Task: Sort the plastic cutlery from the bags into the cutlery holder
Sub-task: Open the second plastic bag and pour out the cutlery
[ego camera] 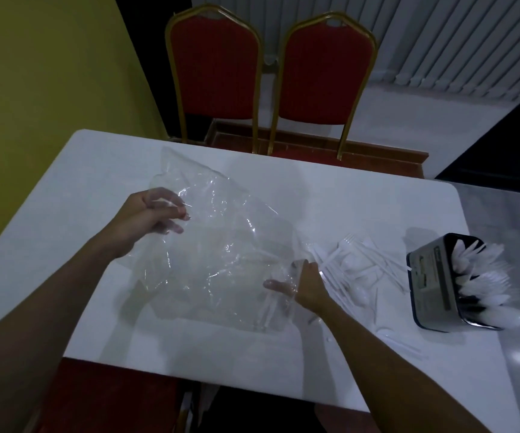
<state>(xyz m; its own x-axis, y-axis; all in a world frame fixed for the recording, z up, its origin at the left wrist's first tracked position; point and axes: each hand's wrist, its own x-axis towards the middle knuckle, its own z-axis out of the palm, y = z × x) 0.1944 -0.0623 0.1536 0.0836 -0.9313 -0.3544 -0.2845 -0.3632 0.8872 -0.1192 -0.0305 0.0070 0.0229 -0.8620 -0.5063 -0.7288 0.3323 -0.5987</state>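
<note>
Right hand (307,284) and left hand (155,214) grip the bag (221,245) with curled fingers, seemingly emptying cutlery (355,267) beside the holder (433,285), mid-right.

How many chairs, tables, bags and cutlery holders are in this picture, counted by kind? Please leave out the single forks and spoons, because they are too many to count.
Chairs: 2
Table: 1
Bag: 1
Cutlery holder: 1
Total: 5
</note>
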